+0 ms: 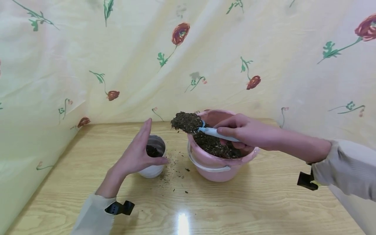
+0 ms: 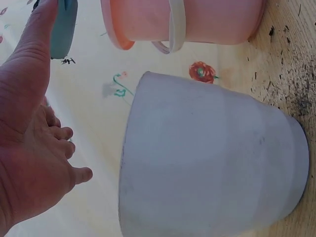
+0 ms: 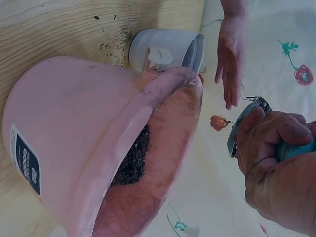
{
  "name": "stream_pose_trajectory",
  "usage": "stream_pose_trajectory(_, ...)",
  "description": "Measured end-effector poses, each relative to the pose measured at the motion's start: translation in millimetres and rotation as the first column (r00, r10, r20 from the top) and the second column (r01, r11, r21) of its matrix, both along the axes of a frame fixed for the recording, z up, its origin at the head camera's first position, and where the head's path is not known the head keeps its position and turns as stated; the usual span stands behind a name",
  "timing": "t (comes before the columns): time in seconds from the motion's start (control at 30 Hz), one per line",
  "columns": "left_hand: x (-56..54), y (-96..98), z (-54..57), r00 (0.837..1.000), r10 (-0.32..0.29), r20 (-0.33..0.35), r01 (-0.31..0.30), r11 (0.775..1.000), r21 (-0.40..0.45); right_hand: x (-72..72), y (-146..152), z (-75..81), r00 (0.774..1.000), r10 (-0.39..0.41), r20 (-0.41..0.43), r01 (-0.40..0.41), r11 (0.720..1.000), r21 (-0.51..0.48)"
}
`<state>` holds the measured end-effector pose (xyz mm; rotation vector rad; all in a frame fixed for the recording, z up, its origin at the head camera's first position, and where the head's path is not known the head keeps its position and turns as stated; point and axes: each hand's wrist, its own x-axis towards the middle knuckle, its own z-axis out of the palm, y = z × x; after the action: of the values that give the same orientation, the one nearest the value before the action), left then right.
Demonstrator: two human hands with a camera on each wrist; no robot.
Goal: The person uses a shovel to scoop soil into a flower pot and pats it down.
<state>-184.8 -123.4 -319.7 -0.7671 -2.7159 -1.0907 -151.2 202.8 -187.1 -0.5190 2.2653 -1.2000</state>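
Observation:
My right hand (image 1: 249,132) grips the light blue handle of a small trowel (image 1: 212,131). Dark soil (image 1: 186,121) is heaped on its blade, which is held at the left rim of a pink bucket (image 1: 215,174). More soil (image 1: 210,143) lies inside the bucket. To the left stands a white pot (image 1: 151,171) with some soil (image 1: 152,151) in it. My left hand (image 1: 133,158) is held over the near left side of this pot, fingers straight and thumb apart, holding nothing. In the left wrist view a gap shows between the hand and the pot (image 2: 207,158).
Crumbs of soil (image 1: 170,173) are scattered on the wooden table (image 1: 235,209) between pot and bucket. The bucket's white handle (image 1: 210,168) hangs down at its front. A flowered cloth (image 1: 132,65) hangs behind and at both sides.

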Motion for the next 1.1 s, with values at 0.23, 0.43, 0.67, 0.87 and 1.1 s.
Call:
stream_pose_trajectory(0.23,2.8,-4.3,-5.6,0.999,0.023,0.037,-0.024,1.0,0.009,-4.0,-14,-6.6,0.998,0.022,-0.052,-0.02,0.999,0.027)
stream_pose_trajectory(0.43,4.7,-10.9,-10.0,0.998,0.054,0.035,-0.054,0.999,0.007,-8.9,-25,-14.4,0.996,0.042,-0.08,-0.04,0.999,0.024)
stream_pose_trajectory(0.67,4.4,-18.3,-13.9,0.997,0.066,0.039,-0.067,0.998,0.015,-12.3,-37,-17.9,0.991,0.045,-0.127,-0.04,0.999,0.036)
stream_pose_trajectory(0.87,4.1,-24.8,-19.0,0.996,0.076,0.045,-0.077,0.997,0.029,-14.5,-50,-18.1,0.995,0.06,-0.074,-0.06,0.998,-0.008)
stream_pose_trajectory(1.1,1.9,-32.4,-25.4,0.995,0.086,0.059,-0.089,0.995,0.043,-17.1,-65,-21.8,0.992,0.104,-0.073,-0.104,0.995,0.0)
